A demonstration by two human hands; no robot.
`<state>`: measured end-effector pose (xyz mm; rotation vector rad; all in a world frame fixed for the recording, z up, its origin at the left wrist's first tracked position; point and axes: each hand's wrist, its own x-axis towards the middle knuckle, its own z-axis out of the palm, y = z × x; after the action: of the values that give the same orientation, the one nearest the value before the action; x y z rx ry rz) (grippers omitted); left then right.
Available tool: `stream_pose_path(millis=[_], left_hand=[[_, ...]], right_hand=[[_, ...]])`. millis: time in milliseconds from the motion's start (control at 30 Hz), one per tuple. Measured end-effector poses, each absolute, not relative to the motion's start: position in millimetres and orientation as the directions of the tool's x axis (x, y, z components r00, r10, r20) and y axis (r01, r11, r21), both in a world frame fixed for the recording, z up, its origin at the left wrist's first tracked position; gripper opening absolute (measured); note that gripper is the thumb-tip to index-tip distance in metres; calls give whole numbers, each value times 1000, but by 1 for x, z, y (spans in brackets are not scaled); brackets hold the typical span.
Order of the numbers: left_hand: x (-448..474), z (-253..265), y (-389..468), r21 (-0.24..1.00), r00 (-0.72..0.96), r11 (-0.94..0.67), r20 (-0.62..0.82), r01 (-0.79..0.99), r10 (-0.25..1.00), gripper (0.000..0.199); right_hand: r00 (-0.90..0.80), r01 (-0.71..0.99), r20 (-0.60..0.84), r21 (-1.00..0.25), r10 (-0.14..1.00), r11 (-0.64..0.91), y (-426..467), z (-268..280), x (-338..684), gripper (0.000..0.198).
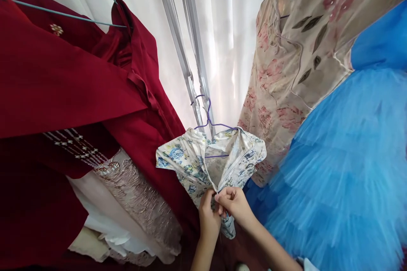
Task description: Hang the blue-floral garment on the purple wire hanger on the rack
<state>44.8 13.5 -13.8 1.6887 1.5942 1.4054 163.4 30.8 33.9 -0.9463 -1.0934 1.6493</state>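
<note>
A white dress with blue flowers (190, 165) hangs from a purple wire hanger (209, 119), its zipped opening spread into a V at the neck. At the bottom of that V, my left hand (208, 205) is closed on the dress fabric beside the zipper. My right hand (233, 203) pinches at the zipper (217, 190) itself, close against the left; the small pull is mostly hidden by the fingers. Below the hands, the lower part of the dress hangs narrow and partly covered.
To the left hangs a dark red garment (63, 80) on a teal wire hanger, with a beaded lace dress (140, 203) beneath it. A beige floral dress (267, 89) and a blue tulle dress (337, 165) hang at right. Behind are metal poles (181, 29) and a white curtain (235, 42).
</note>
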Motion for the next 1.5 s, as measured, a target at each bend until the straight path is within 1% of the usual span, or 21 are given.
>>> stream_pose_path(millis=[33, 167, 333, 400, 467, 600, 667, 767, 800, 833, 867, 933, 967, 1033, 1100, 1133, 1200, 1300, 1367, 1433, 1500], left_hand=[[48, -13, 14, 831, -162, -261, 382, 490, 910, 7], [54, -11, 10, 811, -124, -294, 406, 505, 906, 10], [68, -3, 0, 779, -23, -234, 303, 582, 953, 17], [77, -1, -3, 768, 24, -256, 300, 588, 954, 16], [84, -1, -5, 768, 34, -271, 309, 580, 950, 16], [83, 2, -1, 824, -14, -240, 288, 514, 958, 17], [72, 18, 9, 852, -95, -252, 329, 459, 939, 17], [49, 69, 34, 842, -226, -366, 475, 396, 851, 39], [41, 89, 45, 809, -209, -437, 542, 394, 814, 45], [34, 109, 56, 754, -145, -503, 604, 422, 784, 47], [28, 127, 68, 691, -46, -554, 643, 465, 764, 44], [19, 153, 89, 569, 159, -632, 665, 525, 730, 32], [16, 161, 97, 509, 231, -664, 671, 548, 705, 25], [13, 169, 108, 392, 303, -716, 711, 577, 634, 16], [14, 173, 113, 307, 310, -747, 768, 590, 560, 14], [14, 177, 113, 296, 294, -752, 789, 589, 540, 14], [15, 187, 114, 364, 209, -741, 806, 564, 555, 15], [3, 208, 121, 549, -66, -709, 809, 444, 585, 21], [-19, 216, 130, 609, -274, -721, 793, 331, 544, 23], [-52, 212, 143, 645, -456, -731, 732, 223, 507, 23], [-89, 195, 156, 696, -621, -716, 586, 57, 520, 21]], right_hand=[[-279, -276, -99, -945, 955, -178, 33, 39, 164, 32], [-229, -314, -22, -944, 973, -95, 52, 74, 166, 26], [-85, -401, 147, -910, 985, 101, 90, 142, 167, 22], [-38, -429, 203, -888, 979, 167, 102, 166, 167, 21], [-38, -426, 245, -881, 969, 205, 109, 181, 166, 23], [-119, -381, 270, -901, 955, 207, 108, 181, 168, 23], [-119, -374, 266, -904, 957, 205, 103, 172, 171, 22], [-118, -359, 257, -912, 959, 200, 97, 160, 174, 23], [-115, -356, 256, -913, 960, 201, 95, 159, 174, 24], [-108, -353, 258, -913, 960, 206, 93, 158, 174, 25], [-97, -347, 264, -913, 960, 216, 92, 159, 173, 25], [-74, -323, 275, -916, 959, 238, 90, 160, 170, 24], [-60, -306, 277, -919, 959, 247, 90, 161, 169, 24], [-24, -273, 272, -928, 962, 255, 92, 161, 164, 25], [15, -242, 263, -935, 965, 259, 97, 156, 158, 25], [36, -228, 259, -938, 965, 260, 99, 152, 155, 25], [74, -185, 248, -948, 966, 258, 104, 140, 151, 24], [113, -95, 207, -971, 972, 218, 106, 111, 149, 25], [119, -60, 163, -983, 979, 171, 100, 89, 152, 26], [115, -64, 116, -990, 987, 124, 91, 70, 154, 27], [85, -84, 81, -993, 993, 88, 82, 56, 156, 26]])
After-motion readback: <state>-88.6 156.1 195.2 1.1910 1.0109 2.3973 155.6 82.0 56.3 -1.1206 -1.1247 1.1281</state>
